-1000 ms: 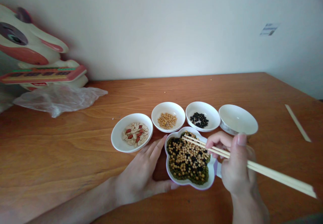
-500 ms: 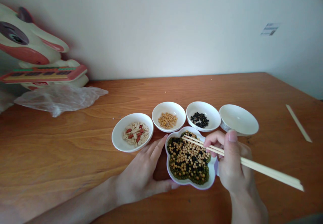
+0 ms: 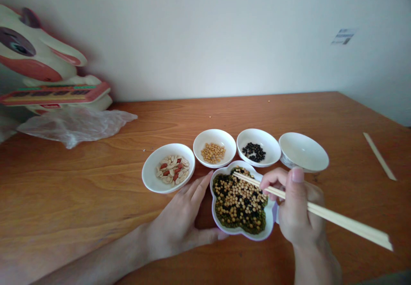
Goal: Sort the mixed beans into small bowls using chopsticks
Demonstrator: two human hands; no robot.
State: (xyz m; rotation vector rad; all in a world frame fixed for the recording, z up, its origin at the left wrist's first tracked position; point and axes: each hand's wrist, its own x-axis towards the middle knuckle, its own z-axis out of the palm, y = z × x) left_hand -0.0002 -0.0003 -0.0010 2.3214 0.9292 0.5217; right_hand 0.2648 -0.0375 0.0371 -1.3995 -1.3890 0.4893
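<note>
A white flower-shaped dish (image 3: 270,224) holds mixed yellow, black and green beans. My left hand (image 3: 181,219) lies against its left rim, fingers stretched and thumb along the near edge. My right hand (image 3: 297,210) is closed on a pair of wooden chopsticks (image 3: 340,220), whose tips rest over the far part of the bean mix. Behind the dish stand a bowl of peanuts (image 3: 150,173), a bowl of yellow beans (image 3: 214,138), a bowl of black beans (image 3: 259,138) and a white bowl with nothing in it (image 3: 303,151).
The wooden table (image 3: 80,182) runs to a white wall. A crumpled clear plastic bag (image 3: 75,124) and a large cartoon-animal toy (image 3: 41,69) sit at the back left. A paper chopstick sleeve (image 3: 379,155) lies at the right.
My right hand shifted slightly left and the chopsticks tilted a little, their tips staying over the mixed beans. The left hand kept still.
</note>
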